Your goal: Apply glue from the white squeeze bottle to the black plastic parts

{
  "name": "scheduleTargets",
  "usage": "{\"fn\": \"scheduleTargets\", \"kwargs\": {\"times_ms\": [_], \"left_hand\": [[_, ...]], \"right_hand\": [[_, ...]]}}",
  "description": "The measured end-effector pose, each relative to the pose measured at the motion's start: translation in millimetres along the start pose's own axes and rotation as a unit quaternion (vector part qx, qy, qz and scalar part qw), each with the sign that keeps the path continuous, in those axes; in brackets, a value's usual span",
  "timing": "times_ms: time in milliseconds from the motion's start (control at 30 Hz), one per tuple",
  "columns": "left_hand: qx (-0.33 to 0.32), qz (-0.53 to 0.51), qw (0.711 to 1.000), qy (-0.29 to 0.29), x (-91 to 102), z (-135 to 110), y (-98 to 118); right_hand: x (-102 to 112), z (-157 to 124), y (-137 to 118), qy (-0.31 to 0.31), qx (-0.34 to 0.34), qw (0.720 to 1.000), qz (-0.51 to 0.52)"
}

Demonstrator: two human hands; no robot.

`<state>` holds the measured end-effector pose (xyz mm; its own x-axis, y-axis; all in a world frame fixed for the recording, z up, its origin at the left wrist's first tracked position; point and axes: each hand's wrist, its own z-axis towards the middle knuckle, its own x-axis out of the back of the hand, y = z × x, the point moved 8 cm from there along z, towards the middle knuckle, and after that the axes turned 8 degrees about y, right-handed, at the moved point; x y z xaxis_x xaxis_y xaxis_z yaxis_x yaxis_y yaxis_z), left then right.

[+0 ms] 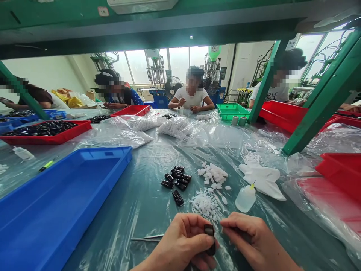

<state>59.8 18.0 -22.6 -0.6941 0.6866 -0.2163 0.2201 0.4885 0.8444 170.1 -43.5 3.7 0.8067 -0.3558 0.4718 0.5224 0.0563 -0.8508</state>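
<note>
My left hand [184, 241] holds a small glossy black plastic part [209, 230] upright between thumb and fingers. Just to its right, my right hand [251, 237] is closed in a pinch, apart from the black part; whatever may be between its fingertips is hidden. Beyond my hands lies a heap of tiny white pieces [204, 203], with a pile of larger white pieces [213, 174] behind it. Several more black parts [177, 177] lie in a loose group to the left. Metal tweezers [148, 238] rest beside my left hand, partly covered by it.
A large blue tray [60, 199] fills the left side. A squeeze bottle [246, 198] and a white glove-like cloth [262, 175] are on the right. Bags of white pieces [176, 128] lie farther back. Green posts [318, 98] and red bins [342, 173] stand right. Several people sit opposite.
</note>
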Motion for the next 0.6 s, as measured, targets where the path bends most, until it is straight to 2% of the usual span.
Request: {"fn": "scheduleTargets", "kwargs": {"times_ms": [167, 233, 433, 600], "left_hand": [[-0.044, -0.016, 0.999, 0.028, 6.1, 1.2, 5.4], [-0.067, -0.021, 0.997, 0.029, 7.1, 1.0, 8.6], [-0.084, -0.019, 0.996, 0.003, 1.5, 0.7, 12.6], [-0.067, -0.044, 0.996, 0.027, 4.0, 1.4, 14.3]], "right_hand": [[-7.1, -5.2, 18.0, -0.017, -0.152, 0.984, 0.094], [-12.5, -7.8, 21.3, -0.037, -0.184, 0.973, 0.136], [-15.8, -8.8, 16.1, -0.054, -0.19, 0.961, 0.192], [-13.5, -8.8, 13.2, -0.051, -0.163, 0.961, 0.217]]}}
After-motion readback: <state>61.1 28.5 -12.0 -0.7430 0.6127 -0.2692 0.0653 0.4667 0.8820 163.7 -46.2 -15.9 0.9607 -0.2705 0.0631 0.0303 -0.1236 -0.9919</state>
